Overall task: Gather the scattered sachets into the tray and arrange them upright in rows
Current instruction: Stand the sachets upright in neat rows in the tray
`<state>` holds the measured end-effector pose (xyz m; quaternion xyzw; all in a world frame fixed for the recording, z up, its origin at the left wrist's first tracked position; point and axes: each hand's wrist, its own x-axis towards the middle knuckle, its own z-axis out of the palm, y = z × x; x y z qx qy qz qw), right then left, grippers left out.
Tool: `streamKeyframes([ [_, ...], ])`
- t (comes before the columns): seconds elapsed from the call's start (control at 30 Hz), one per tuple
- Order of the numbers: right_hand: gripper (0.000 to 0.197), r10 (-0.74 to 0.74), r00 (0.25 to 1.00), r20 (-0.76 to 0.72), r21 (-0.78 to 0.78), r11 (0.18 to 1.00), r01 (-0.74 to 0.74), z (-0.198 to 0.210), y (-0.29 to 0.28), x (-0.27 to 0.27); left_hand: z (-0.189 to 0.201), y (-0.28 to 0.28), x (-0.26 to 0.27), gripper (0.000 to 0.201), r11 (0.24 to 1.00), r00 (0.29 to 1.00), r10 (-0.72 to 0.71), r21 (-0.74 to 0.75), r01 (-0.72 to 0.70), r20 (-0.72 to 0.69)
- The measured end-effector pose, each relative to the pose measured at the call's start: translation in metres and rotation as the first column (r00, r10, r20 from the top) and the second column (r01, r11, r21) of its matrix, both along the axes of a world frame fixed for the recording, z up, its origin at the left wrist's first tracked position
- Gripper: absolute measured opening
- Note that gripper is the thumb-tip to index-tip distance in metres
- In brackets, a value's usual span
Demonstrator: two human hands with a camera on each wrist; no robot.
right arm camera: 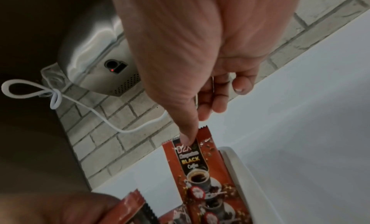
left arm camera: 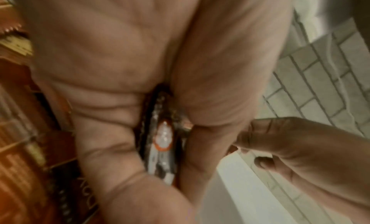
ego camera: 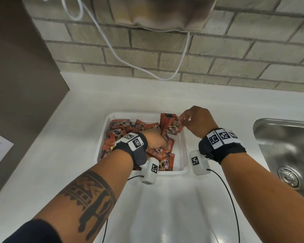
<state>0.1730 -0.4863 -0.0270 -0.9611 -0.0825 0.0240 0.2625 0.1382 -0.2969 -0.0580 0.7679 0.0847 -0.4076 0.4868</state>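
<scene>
Sachets sorted in the tray [ego camera: 102, 137]

The left hand [ego camera: 154, 140] fingers are hidden among the loose sachets [ego camera: 120, 131], one sachet [left arm camera: 163, 142] clamped; an upright sachet [ego camera: 175, 127] is pinched by the right hand [ego camera: 194, 121].

head view overhead, wrist views close-up

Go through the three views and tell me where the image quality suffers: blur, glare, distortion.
Head view: sharp, but wide-angle bending curves the brick wall; soft glare on the sink. Left wrist view: heavily blurred, the left hand fills the frame around a sachet. Right wrist view: the right hand is soft, yet the upright sachet print reads clearly; left side dark.
</scene>
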Motion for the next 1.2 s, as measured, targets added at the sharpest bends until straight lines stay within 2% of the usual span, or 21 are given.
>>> streamKeyframes([
  [0.1,0.011,-0.003,0.999,-0.032,-0.024,1.0,0.002,-0.007,0.005,0.003,0.002,-0.009,-0.001,0.014,0.989,0.99,-0.137,0.056,0.134,0.041],
  [0.2,0.012,-0.007,0.997,-0.079,-0.061,0.998,0.002,-0.012,0.01,0.006,0.005,-0.019,-0.002,0.002,0.979,0.98,-0.193,0.082,0.188,0.054],
  [0.27,0.013,-0.01,0.995,-0.096,-0.065,0.998,0.004,-0.012,0.012,0.007,0.003,-0.022,-0.001,0.01,0.975,0.977,-0.209,0.086,0.205,0.036],
  [0.33,0.016,-0.01,0.994,-0.108,-0.059,0.998,0.004,-0.014,0.013,0.008,0.0,-0.024,0.0,0.022,0.979,0.982,-0.191,0.073,0.189,0.009],
  [0.4,0.018,-0.003,0.991,-0.131,-0.061,0.998,-0.005,-0.016,0.014,0.009,-0.002,-0.025,0.001,0.025,0.987,0.988,-0.152,0.057,0.152,-0.008],
  [0.53,0.02,0.021,0.989,-0.145,-0.087,0.996,-0.034,-0.019,0.015,0.012,-0.003,-0.025,0.005,0.019,0.993,0.993,-0.11,0.039,0.111,-0.033],
  [0.67,0.006,0.016,0.995,-0.099,-0.064,0.998,-0.022,-0.018,0.013,0.011,-0.001,-0.026,0.006,0.012,0.998,0.996,-0.068,0.0,0.068,-0.052],
  [1.0,0.009,0.024,0.999,-0.043,-0.06,0.998,-0.027,-0.015,0.016,0.011,-0.002,-0.03,0.006,0.003,0.998,0.998,-0.054,-0.039,0.053,-0.036],
  [1.2,0.011,0.025,0.998,-0.053,-0.058,0.998,-0.028,-0.014,0.015,0.009,-0.002,-0.03,0.005,0.004,0.998,0.998,-0.055,-0.045,0.053,-0.041],
])
